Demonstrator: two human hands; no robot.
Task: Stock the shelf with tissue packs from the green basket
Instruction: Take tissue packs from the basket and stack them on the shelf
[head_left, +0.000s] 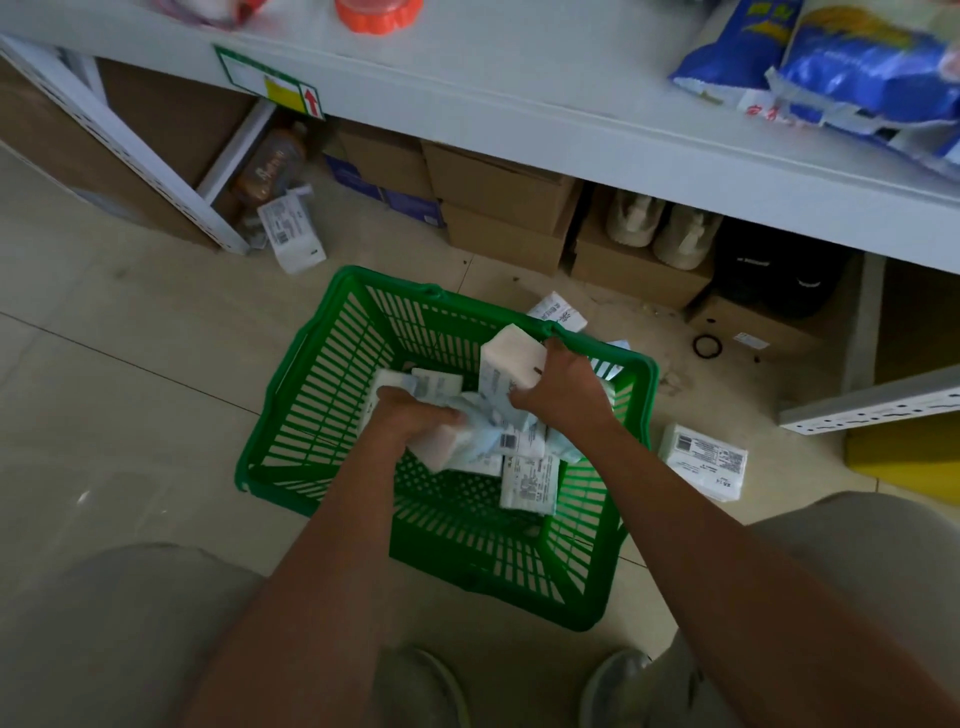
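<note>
The green basket (322, 395) stands on the tiled floor in front of me, with several white tissue packs (530, 480) lying in it. Inside it, my left hand (410, 415) is closed on a white pack (441, 447) held low over the pile. My right hand (563, 387) grips another white tissue pack (509, 358), lifted near the basket's far rim. The white shelf (519, 98) runs across the top of the view.
Loose tissue packs lie on the floor: one at the right (704, 460), one behind the basket (558, 310), one by the shelf post (293, 234). Cardboard boxes (498, 208) and shoes (660, 228) sit under the shelf. Blue bags (852, 67) rest on it.
</note>
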